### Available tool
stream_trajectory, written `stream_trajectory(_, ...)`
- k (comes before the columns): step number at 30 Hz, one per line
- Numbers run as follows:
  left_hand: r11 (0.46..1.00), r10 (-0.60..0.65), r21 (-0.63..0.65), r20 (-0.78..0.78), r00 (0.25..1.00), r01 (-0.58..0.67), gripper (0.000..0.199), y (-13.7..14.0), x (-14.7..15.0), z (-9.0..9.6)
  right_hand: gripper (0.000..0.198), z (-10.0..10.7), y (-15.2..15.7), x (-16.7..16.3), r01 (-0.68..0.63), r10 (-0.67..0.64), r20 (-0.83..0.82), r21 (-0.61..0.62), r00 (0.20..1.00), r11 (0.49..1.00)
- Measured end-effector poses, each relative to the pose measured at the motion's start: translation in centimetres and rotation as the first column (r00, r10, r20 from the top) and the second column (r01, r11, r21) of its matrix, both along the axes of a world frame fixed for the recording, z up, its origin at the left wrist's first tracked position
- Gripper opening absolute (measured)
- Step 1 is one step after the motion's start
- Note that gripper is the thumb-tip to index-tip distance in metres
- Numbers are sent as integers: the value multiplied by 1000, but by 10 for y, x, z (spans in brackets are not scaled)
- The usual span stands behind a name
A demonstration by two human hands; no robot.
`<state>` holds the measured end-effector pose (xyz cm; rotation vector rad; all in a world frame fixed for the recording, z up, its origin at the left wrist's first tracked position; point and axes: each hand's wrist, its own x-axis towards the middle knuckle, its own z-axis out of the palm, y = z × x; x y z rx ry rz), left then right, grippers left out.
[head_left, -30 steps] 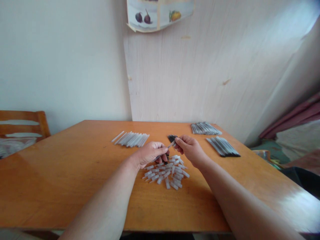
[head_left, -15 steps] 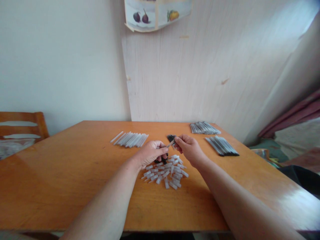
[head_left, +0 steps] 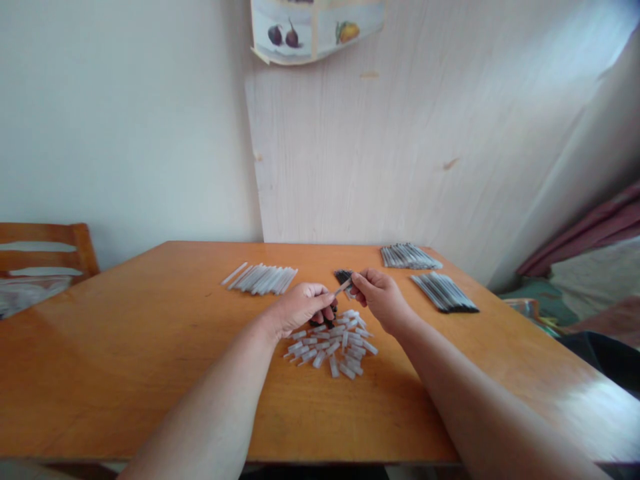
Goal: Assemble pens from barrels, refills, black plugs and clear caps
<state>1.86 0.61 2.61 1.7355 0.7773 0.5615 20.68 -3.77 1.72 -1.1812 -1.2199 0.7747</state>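
A slim pale pen part (head_left: 343, 287) with a darker end spans the space between my hands. My left hand (head_left: 303, 308) pinches its lower left end between thumb and fingers. At the upper right end, my right hand (head_left: 379, 293) grips it with thumb and forefinger. Just below lies a loose heap of short whitish translucent pen caps (head_left: 334, 345), several with thin tips. Small black pieces (head_left: 323, 325) sit at the back of this heap, partly hidden by my left fingers. Behind my right fingertips rests a bundle of thin black-ended pieces (head_left: 342, 275), partly covered.
Clear tubes (head_left: 263, 279) lie in a row at the back left of the wooden table (head_left: 125, 347). On the right are a row of black-ended tubes (head_left: 445, 292) and, farther back, another stack of tubes (head_left: 407, 256). A wooden chair (head_left: 45, 250) stands at the left.
Both hands stay almost in place, still holding the pen part between them. My right hand has shifted very slightly. The piles look the same.
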Motion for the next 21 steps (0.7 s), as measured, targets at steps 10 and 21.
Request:
stream_trajectory(10, 1000, 8, 1, -25, 1000, -8, 33, -1, 0, -1, 36, -1, 0, 2, -12, 13, 31, -28, 999, 1000)
stream_trajectory(21, 994, 93, -60, 54, 994, -90, 31, 3, -2, 0, 24, 6, -1, 15, 80, -55, 163, -149, 985, 986)
